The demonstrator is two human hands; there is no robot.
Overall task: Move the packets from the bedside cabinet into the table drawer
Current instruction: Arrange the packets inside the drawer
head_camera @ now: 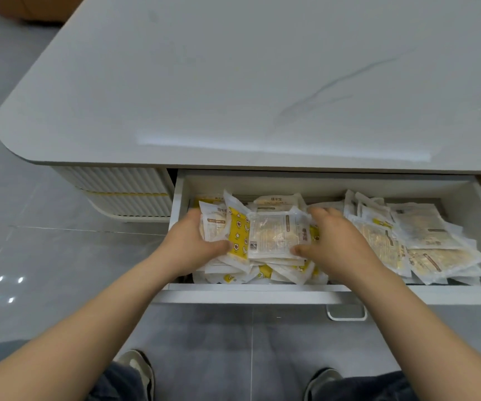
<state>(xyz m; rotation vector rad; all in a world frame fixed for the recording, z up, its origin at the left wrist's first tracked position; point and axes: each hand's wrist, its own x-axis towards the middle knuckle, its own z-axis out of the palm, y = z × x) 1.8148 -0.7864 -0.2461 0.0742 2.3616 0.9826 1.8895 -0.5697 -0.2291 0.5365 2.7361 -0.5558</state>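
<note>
The white table drawer [251, 292] is pulled out under the tabletop and holds several white and yellow packets. A stack of packets [274, 235] sits over the drawer's left half, gripped from both sides. My left hand [193, 244] holds its left edge, thumb on the front. My right hand [332, 244] holds its right edge, fingers over the far side. More packets [415, 241] lie spread across the drawer's right half. The bedside cabinet is out of view.
The grey marble-look tabletop [262, 82] overhangs the back of the drawer. A metal handle [346, 314] hangs under the drawer front. A ribbed white table base [123, 192] stands to the left. My shoes [138, 369] are on the grey tiled floor below.
</note>
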